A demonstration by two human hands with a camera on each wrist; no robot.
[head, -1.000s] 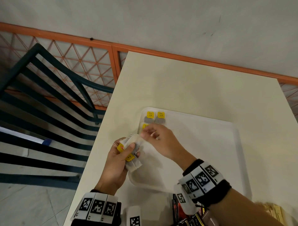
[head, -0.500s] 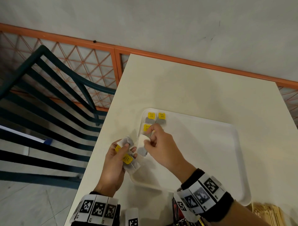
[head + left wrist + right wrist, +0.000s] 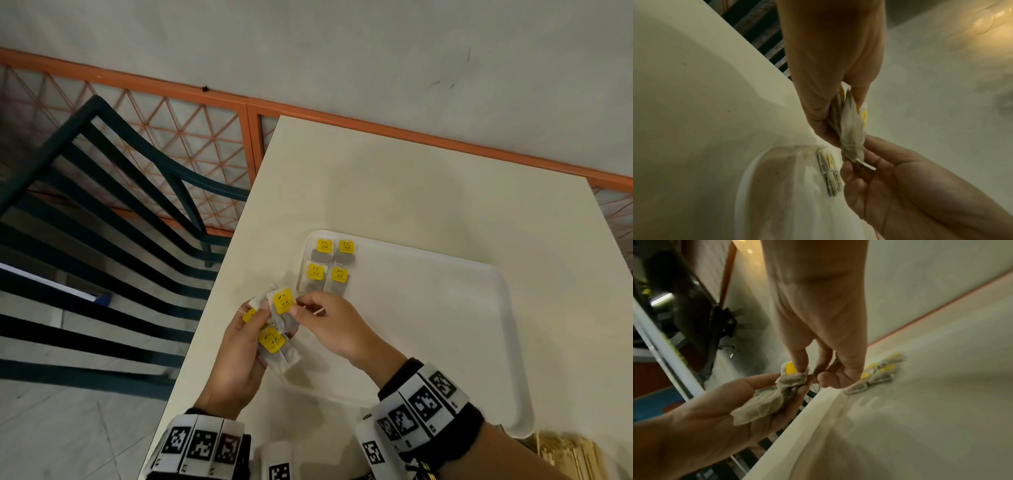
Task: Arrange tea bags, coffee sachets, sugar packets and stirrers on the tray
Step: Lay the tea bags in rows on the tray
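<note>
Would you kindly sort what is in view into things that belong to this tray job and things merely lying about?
Job: tray; four tea bags laid on it; bunch of tea bags in left hand; right hand pinching one; wooden stirrers.
Lying about: green chair; orange railing.

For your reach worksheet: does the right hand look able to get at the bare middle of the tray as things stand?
Probably yes. The right hand hovers over the tray beside the four laid tea bags, and nothing lies across the bare middle, though it now pinches a tea bag from the left hand.
</note>
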